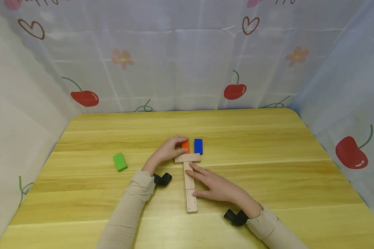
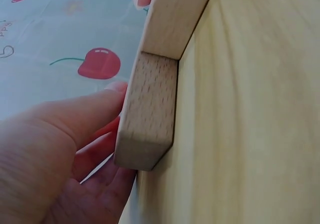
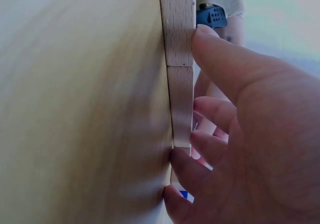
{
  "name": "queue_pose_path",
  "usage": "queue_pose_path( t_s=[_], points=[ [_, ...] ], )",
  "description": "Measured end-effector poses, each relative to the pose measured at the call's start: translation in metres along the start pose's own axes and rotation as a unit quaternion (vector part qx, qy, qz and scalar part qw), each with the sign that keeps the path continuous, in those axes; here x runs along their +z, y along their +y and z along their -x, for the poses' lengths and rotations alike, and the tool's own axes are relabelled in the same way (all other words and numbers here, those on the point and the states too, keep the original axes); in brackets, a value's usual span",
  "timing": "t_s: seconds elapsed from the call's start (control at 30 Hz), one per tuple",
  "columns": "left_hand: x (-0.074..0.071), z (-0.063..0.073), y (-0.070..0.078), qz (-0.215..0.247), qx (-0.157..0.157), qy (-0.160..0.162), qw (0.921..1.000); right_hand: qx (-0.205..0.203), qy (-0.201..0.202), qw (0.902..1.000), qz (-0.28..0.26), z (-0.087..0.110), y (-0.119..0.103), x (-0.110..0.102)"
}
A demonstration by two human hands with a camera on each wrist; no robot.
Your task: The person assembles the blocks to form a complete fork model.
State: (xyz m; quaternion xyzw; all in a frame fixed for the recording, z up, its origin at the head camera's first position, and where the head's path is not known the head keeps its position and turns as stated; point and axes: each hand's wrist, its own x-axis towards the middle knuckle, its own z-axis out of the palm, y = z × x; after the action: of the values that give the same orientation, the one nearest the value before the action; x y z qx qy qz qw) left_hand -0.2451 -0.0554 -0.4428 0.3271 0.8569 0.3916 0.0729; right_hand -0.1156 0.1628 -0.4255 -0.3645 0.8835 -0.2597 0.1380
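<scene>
My left hand (image 1: 166,150) pinches an orange block (image 1: 186,146) between thumb and fingers, just behind a plain wooden block (image 1: 187,158) lying crosswise. In the left wrist view the thumb overlaps that wooden block (image 2: 150,96), and the orange block is mostly hidden. To the right of the orange one, across a small gap, is a blue block (image 1: 198,145). Two more wooden blocks run end to end toward me from the crosspiece, forming a T. Along them my right hand (image 1: 218,185) rests with extended fingers, fingertips on the upper block (image 1: 189,181) and thumb at the lower block (image 1: 191,204).
A green block (image 1: 120,162) lies by itself on the left of the wooden table (image 1: 268,145). Black wrist devices (image 1: 163,179) sit under both cuffs. Behind the table hangs a white curtain (image 1: 174,62) printed with cherries, hearts and flowers.
</scene>
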Motion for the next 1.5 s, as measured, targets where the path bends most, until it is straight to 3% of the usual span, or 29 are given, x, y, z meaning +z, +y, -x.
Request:
queue_pose_path(
  t_s=[0.33, 0.47, 0.67, 0.77, 0.93, 1.07, 1.23, 1.37, 1.5],
  points=[
    [-0.001, 0.002, 0.002, -0.013, -0.001, 0.002, 0.9999, -0.002, 0.000, 1.0000, 0.006, -0.001, 0.001, 0.000],
    [-0.015, 0.011, 0.006, -0.030, -0.022, 0.011, 0.9992, 0.001, 0.001, 1.0000, 0.006, -0.001, 0.000, 0.001],
    [-0.058, 0.052, 0.009, -0.050, -0.054, 0.053, 0.9959, 0.006, -0.002, 1.0000, -0.002, -0.001, 0.000, 0.002],
    [-0.079, 0.081, 0.004, -0.060, -0.066, 0.064, 0.9939, 0.008, -0.001, 1.0000, -0.001, -0.001, 0.001, 0.003],
    [-0.105, 0.128, -0.012, -0.074, -0.121, 0.065, 0.9878, 0.010, 0.001, 0.9999, 0.000, 0.000, 0.002, 0.003],
    [-0.113, 0.155, -0.026, -0.084, -0.141, 0.061, 0.9845, 0.010, 0.001, 0.9999, -0.002, 0.000, 0.001, 0.003],
    [-0.113, 0.175, -0.040, -0.075, -0.154, 0.048, 0.9840, 0.009, 0.001, 0.9999, -0.005, 0.000, 0.001, 0.003],
    [-0.111, 0.183, -0.050, -0.072, -0.155, 0.045, 0.9842, 0.009, 0.000, 0.9999, -0.006, 0.000, 0.001, 0.003],
    [-0.110, 0.185, -0.055, -0.063, -0.144, 0.068, 0.9853, 0.009, 0.001, 0.9999, -0.010, -0.001, 0.001, 0.003]
  ],
)
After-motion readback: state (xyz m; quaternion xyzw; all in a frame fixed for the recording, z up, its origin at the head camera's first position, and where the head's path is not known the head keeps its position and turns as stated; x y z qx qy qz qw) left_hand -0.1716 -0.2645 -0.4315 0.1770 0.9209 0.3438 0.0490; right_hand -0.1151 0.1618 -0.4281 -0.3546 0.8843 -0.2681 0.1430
